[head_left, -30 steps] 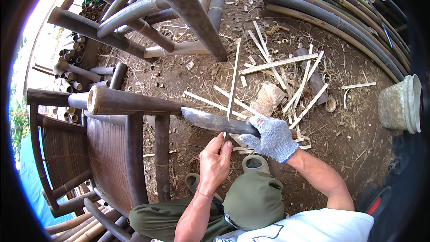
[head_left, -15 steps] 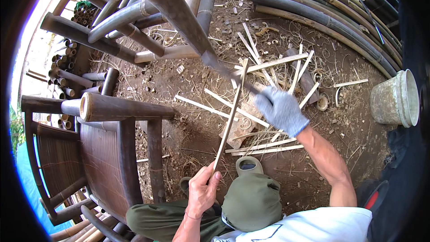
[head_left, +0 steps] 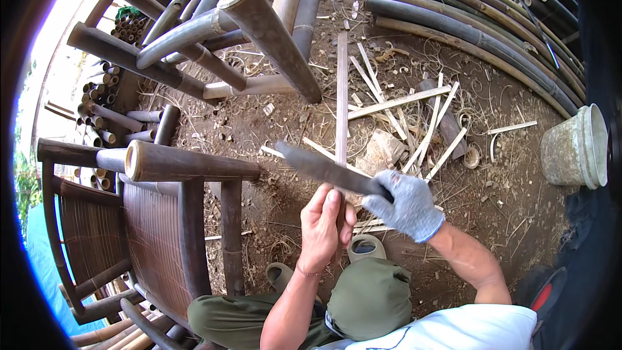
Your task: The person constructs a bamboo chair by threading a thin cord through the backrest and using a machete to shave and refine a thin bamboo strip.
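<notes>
The fingers (head_left: 331, 198) of the bare left hand (head_left: 319, 230) are grasping the lower part of a long bamboo strip (head_left: 342, 91), with the thumb pressed along it. This strip points away from the person, its far end above the dirt ground (head_left: 278, 129). The gloved right hand (head_left: 409, 206) is clenched around the handle of a big knife (head_left: 327, 172). Its dark blade, a little blurred, crosses the strip just beyond the left fingers; whether it is touching, I cannot tell. To the right of the strip, pale strips (head_left: 405, 100) lie scattered near a block (head_left: 382, 150). A dirty bucket (head_left: 567, 149) stands farther right.
</notes>
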The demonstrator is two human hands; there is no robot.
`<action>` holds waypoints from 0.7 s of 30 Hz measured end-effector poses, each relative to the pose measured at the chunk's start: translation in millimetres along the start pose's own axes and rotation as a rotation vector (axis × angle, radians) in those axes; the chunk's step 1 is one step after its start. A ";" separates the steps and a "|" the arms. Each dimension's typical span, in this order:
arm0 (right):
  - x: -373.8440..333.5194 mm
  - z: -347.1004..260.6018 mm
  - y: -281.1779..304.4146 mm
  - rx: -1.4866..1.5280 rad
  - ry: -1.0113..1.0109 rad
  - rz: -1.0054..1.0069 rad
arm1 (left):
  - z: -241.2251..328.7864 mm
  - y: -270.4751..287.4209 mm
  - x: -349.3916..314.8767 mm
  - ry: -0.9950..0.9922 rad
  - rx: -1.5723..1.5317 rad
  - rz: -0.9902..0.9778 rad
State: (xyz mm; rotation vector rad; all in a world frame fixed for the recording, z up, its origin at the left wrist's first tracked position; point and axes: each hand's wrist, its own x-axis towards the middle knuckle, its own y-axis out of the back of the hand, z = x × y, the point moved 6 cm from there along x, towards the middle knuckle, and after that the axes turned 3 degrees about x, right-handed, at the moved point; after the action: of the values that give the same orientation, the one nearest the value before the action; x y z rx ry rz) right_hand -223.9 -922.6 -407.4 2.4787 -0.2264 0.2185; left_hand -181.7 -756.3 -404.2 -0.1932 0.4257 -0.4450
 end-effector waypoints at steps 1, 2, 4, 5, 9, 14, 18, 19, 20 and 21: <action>-5.3 -2.1 -5.5 -0.013 -0.001 -0.003 | 0.8 -2.1 1.9 -0.002 -0.032 0.006; -7.7 -4.1 -8.5 -0.025 -0.001 -0.007 | 1.0 -3.3 2.3 -0.005 -0.064 0.014; -3.6 -0.4 -8.3 -0.029 -0.022 -0.030 | 0.7 -1.9 0.5 0.010 -0.024 0.033; -1.6 2.1 -10.1 -0.058 -0.024 -0.019 | 2.6 -2.2 -3.5 0.033 -0.014 0.047; 7.6 4.0 -12.7 -0.119 -0.018 0.074 | 1.2 3.4 -12.9 0.049 0.008 0.083; 41.3 54.1 11.1 -0.069 -0.285 0.197 | -3.2 9.1 -54.8 0.184 0.192 -0.011; 47.3 65.8 19.9 -0.262 -0.181 0.142 | -14.1 33.4 -87.7 0.195 0.092 -0.007; 49.3 67.9 20.5 -0.288 -0.159 0.159 | -12.6 35.8 -92.5 0.213 0.126 -0.020; 50.7 68.9 21.5 -0.314 -0.135 0.176 | -12.6 36.2 -95.2 0.219 0.113 -0.017; 50.9 71.9 19.7 -0.299 -0.166 0.129 | -12.9 36.5 -97.3 0.225 0.101 -0.014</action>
State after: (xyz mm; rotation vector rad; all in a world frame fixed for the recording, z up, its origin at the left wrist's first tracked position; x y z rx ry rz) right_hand -171.4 -987.4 -441.7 2.1874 -0.4552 0.0279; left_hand -253.1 -681.0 -391.1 -0.0484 0.6213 -0.5027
